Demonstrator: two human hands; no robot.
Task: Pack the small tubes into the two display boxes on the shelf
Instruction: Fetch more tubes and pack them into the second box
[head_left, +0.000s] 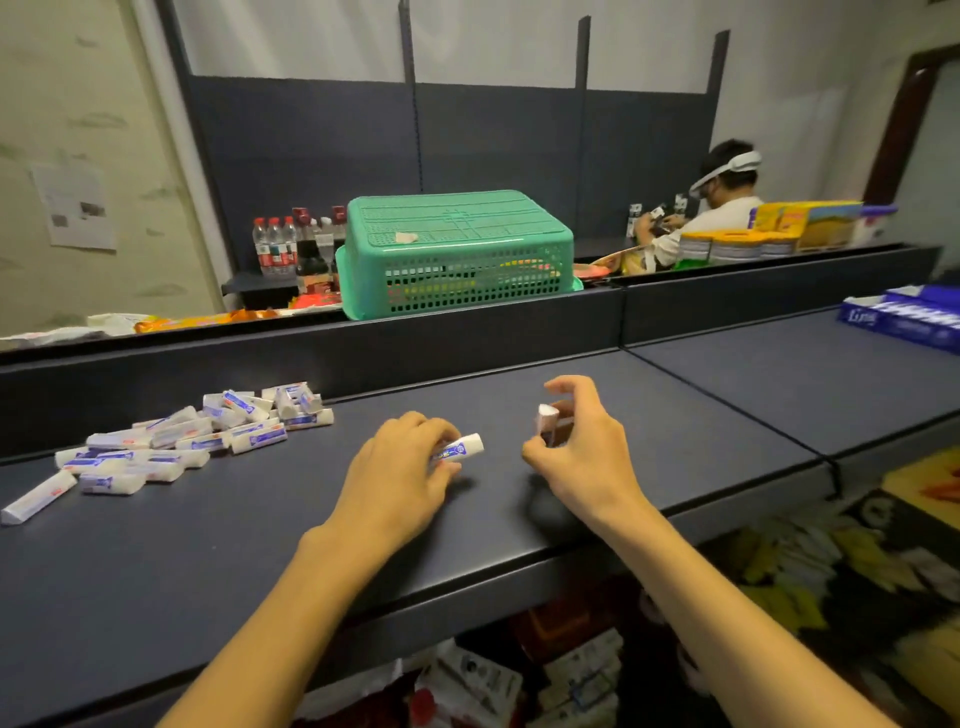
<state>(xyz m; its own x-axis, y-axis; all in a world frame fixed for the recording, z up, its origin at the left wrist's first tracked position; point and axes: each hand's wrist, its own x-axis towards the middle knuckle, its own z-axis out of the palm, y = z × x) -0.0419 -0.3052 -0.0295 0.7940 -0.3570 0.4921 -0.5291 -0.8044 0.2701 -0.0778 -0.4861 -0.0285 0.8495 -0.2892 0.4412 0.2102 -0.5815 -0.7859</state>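
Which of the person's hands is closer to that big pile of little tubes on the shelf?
Left. The left hand, gripping one tube, sits just right of the pile of tubes. The right hand, pinching another tube, is farther right.

Both forearms are extended forward, palms down. The left hand (402, 462) is curled in a grip; the right hand (582, 447) is raised, fingers (569, 387) pinched.

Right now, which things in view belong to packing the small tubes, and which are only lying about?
For the job:
- left hand gripping a tube
- right hand pinching a tube
- pile of tubes on the shelf

Lying about:
- green basket
- water bottles
- blue box
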